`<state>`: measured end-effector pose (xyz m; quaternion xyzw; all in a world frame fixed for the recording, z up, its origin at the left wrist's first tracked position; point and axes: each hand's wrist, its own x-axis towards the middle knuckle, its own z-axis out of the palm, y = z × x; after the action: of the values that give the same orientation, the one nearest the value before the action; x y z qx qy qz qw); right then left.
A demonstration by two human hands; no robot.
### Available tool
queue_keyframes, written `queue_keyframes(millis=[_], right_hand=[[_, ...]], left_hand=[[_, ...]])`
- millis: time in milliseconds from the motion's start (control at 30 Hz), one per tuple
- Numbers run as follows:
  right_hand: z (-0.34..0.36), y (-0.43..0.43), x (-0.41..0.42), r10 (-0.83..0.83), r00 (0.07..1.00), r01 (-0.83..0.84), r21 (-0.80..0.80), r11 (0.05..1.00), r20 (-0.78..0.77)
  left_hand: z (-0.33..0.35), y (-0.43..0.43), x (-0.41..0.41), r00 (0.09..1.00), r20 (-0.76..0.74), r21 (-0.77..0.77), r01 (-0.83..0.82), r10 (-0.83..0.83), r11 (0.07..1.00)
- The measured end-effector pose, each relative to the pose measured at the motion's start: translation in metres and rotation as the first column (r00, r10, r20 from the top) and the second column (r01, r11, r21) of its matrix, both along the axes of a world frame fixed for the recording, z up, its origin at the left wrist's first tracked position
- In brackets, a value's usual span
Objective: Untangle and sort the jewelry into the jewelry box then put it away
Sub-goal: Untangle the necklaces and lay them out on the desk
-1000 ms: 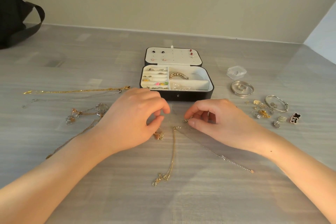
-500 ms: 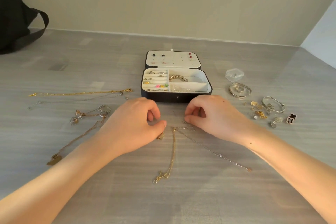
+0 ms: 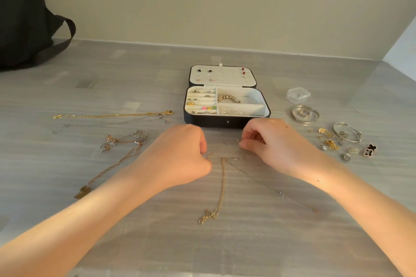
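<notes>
Chains (image 3: 222,186) are pinched by left hand (image 3: 180,155) and right hand (image 3: 272,141) just before the box (image 3: 225,120), likely so their knot is pulled apart.

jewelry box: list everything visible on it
The jewelry box is a black rounded-corner case lined white, open, its lid laid back toward the wall and carrying a few stud earrings. The base has ring rolls on the left holding rings and coloured bits, a gold bracelet in the rear right compartment, pale fine pieces in the front right one. A stud marks the front wall. It sits on the grey table beyond the left hand and right hand; neither grips it.
</notes>
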<state>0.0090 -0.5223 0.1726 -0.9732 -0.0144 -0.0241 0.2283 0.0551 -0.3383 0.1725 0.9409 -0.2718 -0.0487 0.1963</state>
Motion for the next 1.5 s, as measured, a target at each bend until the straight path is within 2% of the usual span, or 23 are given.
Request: queue_keyframes(millis=[300, 567, 833, 1033, 1200, 1400, 1500], right_hand=[[0.004, 0.005, -0.002, 0.009, 0.998, -0.017, 0.146, 0.989, 0.061], [0.009, 0.001, -0.002, 0.011, 0.999, -0.027, 0.376, 0.926, 0.044], [0.007, 0.006, 0.002, 0.012, 0.996, -0.046, 0.408, 0.912, 0.085], [0.006, 0.014, 0.003, 0.066, 0.998, -0.056, 0.463, 0.885, -0.005], [0.003, 0.018, 0.001, 0.096, 0.99, -0.009, 0.653, 0.757, -0.099], [0.003, 0.026, 0.001, -0.025, 0.989, 0.123, 0.733, 0.669, -0.143], [0.002, 0.031, -0.002, -0.078, 0.992, 0.123, 0.727, 0.675, -0.096]], left_hand=[[0.007, -0.013, 0.006, 0.995, -0.018, 0.007, 0.094, -0.094, 0.996], [0.0, -0.015, -0.002, 0.985, 0.056, 0.125, 0.157, -0.165, 0.98], [0.008, -0.001, -0.001, 0.967, -0.051, -0.213, 0.235, -0.251, 0.948], [0.006, -0.003, 0.003, 0.953, -0.069, -0.261, 0.267, -0.294, 0.928], [0.002, -0.005, 0.004, 0.951, -0.095, -0.333, 0.248, -0.294, 0.909], [-0.008, -0.008, 0.005, 0.977, -0.109, -0.401, 0.125, -0.182, 0.908], [-0.011, -0.011, 0.005, 0.987, -0.095, -0.409, 0.08, -0.129, 0.909]])
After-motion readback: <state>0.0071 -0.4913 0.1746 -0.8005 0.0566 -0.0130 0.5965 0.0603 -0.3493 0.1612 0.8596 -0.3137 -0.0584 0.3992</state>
